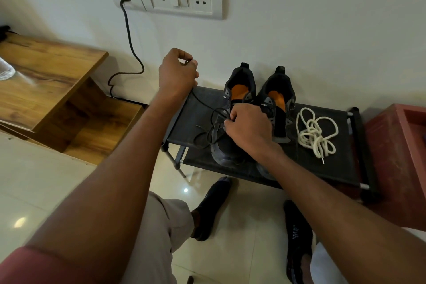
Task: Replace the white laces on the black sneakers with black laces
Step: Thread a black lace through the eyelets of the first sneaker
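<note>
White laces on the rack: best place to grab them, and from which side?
Take the white laces at the knotted middle of the bundle, coming straight down from above. They lie loose and flat on the rack, right of the sneakers, with open fabric around them. A pinch there probably lifts most loops; the stray tip would only drag one strand.

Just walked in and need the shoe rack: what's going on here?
A person is relacing black sneakers on the rack. The left hand pulls a black lace up and taut, while the right hand pinches it at the left sneaker. The removed white laces lie piled beside the right sneaker.
</note>
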Demonstrator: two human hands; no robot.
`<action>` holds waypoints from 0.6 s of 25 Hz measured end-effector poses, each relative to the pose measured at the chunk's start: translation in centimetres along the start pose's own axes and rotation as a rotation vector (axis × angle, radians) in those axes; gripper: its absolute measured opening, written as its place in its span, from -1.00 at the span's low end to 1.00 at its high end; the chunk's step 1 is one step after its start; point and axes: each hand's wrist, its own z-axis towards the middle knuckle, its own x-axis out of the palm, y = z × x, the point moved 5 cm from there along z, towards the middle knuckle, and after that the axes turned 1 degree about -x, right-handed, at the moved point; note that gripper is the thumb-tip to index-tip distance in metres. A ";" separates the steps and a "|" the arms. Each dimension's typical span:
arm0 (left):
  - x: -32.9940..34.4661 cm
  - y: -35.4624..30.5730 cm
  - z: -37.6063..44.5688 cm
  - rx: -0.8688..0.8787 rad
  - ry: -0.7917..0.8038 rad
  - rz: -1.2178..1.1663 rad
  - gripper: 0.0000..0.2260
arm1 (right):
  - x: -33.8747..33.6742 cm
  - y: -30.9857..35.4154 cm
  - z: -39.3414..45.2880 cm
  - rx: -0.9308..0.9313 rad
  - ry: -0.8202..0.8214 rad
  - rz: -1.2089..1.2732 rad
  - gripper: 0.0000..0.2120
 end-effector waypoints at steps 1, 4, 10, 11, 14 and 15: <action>0.0 0.5 0.3 0.015 -0.004 0.111 -0.87 | -0.2 -0.3 0.3 0.039 -0.007 0.052 -0.84; 0.4 1.9 0.8 0.025 0.113 0.418 -0.92 | -1.7 -1.0 0.9 0.257 0.167 0.621 -0.77; 3.3 0.8 -1.6 0.124 0.406 0.688 -0.71 | -8.4 -1.8 0.4 0.180 0.348 1.315 -0.84; 3.8 -0.9 -2.2 0.167 0.425 0.454 -0.67 | -9.1 -1.9 0.3 0.149 0.339 1.280 -0.81; 6.4 -5.4 -5.6 0.107 0.775 -0.135 -0.61 | -10.7 -1.9 0.1 0.077 0.297 1.290 -0.73; 6.9 -5.9 -6.5 0.132 0.839 -0.124 -0.60 | -11.2 -1.9 0.2 0.070 0.250 1.343 -0.73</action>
